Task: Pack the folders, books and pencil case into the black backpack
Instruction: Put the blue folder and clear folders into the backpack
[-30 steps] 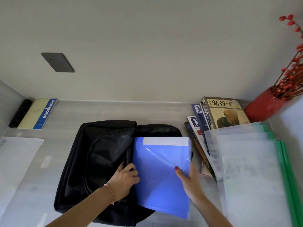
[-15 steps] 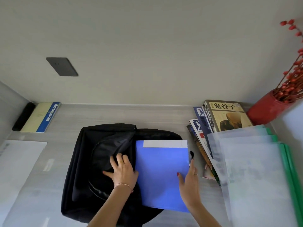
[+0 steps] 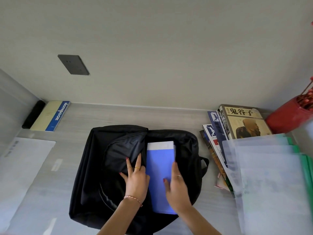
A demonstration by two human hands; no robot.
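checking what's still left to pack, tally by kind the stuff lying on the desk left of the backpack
black pencil case: 1
notebook: 1
pale flat folder or sheet: 1
total: 3

Backpack (image 3: 94, 167): black woven cloth, matt w/ faint sheen on the flap folds. Blue folder (image 3: 160, 168): smooth plastic, semi-gloss, white paper strip at top. Clear folders (image 3: 264, 175): frosted translucent plastic, smooth; green plastic edges under them. Books (image 3: 243, 122): glossy printed paper covers. Notebook (image 3: 50, 116): matt paper cover, cream & blue. Desk (image 3: 118, 116): pale grey wood-grain laminate, matt. Vase (image 3: 286, 119): red, glossy, prob. ceramic or glass. Wall plate (image 3: 73, 64): dark grey, matt plastic look. Wall: smooth matt paint.
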